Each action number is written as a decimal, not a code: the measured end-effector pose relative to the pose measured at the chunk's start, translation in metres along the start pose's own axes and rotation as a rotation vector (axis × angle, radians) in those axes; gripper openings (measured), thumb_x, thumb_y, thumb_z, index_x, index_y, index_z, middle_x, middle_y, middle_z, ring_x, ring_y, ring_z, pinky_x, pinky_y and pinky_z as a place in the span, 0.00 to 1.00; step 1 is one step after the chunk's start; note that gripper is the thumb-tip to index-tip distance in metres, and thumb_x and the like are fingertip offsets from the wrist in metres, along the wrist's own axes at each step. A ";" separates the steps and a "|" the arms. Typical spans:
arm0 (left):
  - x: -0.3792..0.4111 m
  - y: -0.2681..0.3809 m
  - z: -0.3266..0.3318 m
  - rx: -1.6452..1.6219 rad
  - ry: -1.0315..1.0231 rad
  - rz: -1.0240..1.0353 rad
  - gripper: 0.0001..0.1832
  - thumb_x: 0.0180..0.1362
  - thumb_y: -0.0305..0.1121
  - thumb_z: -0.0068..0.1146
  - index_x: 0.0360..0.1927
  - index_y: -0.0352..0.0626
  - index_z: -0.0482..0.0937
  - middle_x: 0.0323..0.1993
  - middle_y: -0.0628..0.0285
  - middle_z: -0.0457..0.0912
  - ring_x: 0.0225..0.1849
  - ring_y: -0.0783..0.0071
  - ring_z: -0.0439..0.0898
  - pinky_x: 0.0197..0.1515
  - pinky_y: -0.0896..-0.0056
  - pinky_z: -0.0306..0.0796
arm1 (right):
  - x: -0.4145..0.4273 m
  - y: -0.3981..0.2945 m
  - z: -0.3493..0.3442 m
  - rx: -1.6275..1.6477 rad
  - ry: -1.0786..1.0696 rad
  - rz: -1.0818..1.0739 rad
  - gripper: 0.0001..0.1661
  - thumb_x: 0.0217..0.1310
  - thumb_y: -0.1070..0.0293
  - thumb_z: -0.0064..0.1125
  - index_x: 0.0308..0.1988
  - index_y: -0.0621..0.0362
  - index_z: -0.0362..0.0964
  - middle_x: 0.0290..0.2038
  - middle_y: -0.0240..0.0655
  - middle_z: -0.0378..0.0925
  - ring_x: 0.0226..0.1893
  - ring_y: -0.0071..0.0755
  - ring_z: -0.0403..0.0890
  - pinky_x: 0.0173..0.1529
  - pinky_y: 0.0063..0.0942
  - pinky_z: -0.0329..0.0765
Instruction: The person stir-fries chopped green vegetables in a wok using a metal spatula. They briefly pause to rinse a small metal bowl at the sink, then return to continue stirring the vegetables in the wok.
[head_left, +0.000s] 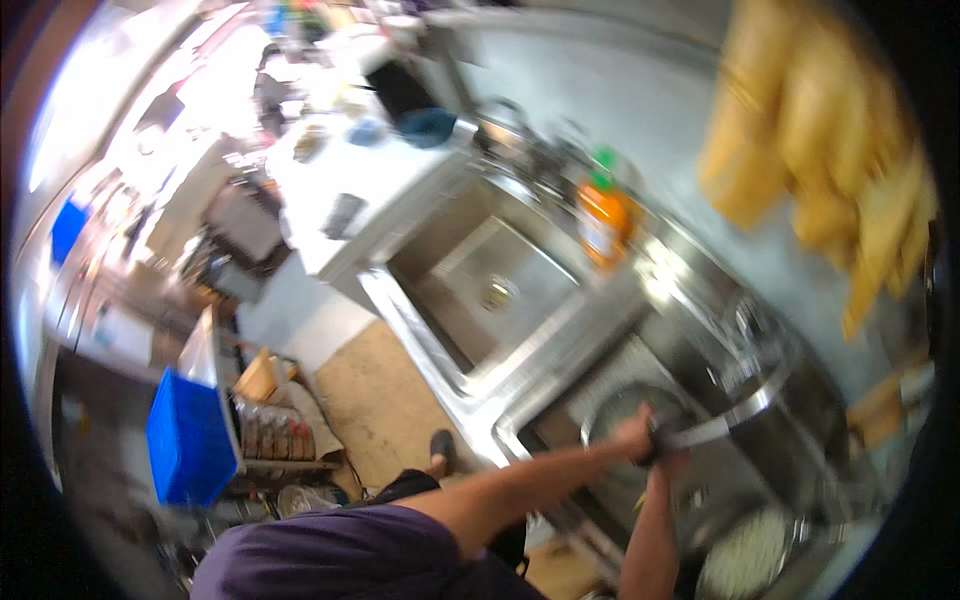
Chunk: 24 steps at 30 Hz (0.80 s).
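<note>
Over the right-hand basin of a stainless steel sink (480, 420), my two hands are close together at the dark end of a curved metal faucet spout (727, 424). My left hand (634, 435) is at that dark end, above a round metal bowl (615, 405) in the basin. Just below it is my right hand (670, 463), blurred and partly hidden. Whether either hand grips the spout's end cannot be made out. A round container with pale contents (750, 555) stands at the lower right.
The left-hand basin (510, 262) has a drain. An orange bottle with a green cap (600, 217) stands behind it. Yellow rubber gloves (825, 135) hang at the upper right. A white counter (322, 202) adjoins the sink; a blue bin (187, 439) is at the lower left.
</note>
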<state>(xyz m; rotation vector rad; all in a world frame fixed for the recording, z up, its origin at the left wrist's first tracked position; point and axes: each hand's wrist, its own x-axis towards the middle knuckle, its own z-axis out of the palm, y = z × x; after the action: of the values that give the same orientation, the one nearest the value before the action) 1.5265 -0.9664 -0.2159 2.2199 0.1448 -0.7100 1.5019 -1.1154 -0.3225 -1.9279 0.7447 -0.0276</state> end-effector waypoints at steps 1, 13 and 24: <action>0.008 -0.015 -0.007 -0.151 -0.051 -0.124 0.41 0.55 0.25 0.54 0.71 0.52 0.49 0.49 0.39 0.79 0.44 0.43 0.83 0.41 0.46 0.79 | -0.011 -0.017 -0.007 -0.686 0.017 -0.066 0.27 0.53 0.44 0.67 0.37 0.59 0.82 0.36 0.41 0.84 0.33 0.45 0.84 0.39 0.41 0.79; -0.026 -0.026 -0.023 -0.907 -0.166 -0.721 0.40 0.63 0.28 0.52 0.72 0.55 0.41 0.56 0.46 0.71 0.45 0.48 0.82 0.34 0.50 0.85 | -0.068 -0.138 -0.063 0.187 0.538 -0.130 0.32 0.76 0.52 0.36 0.28 0.64 0.76 0.26 0.42 0.80 0.28 0.34 0.81 0.35 0.32 0.76; -0.029 -0.017 -0.022 -1.163 -0.228 -0.377 0.32 0.65 0.29 0.54 0.66 0.52 0.49 0.56 0.51 0.71 0.46 0.54 0.81 0.37 0.53 0.85 | -0.149 -0.089 -0.027 0.633 0.246 -0.067 0.14 0.65 0.67 0.62 0.45 0.66 0.80 0.42 0.35 0.79 0.43 0.29 0.80 0.44 0.30 0.80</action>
<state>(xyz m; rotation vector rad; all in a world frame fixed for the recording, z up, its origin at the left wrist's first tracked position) 1.5065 -0.9351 -0.1994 0.9983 0.6794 -0.7840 1.4159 -1.0362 -0.1919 -1.3511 0.7226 -0.4923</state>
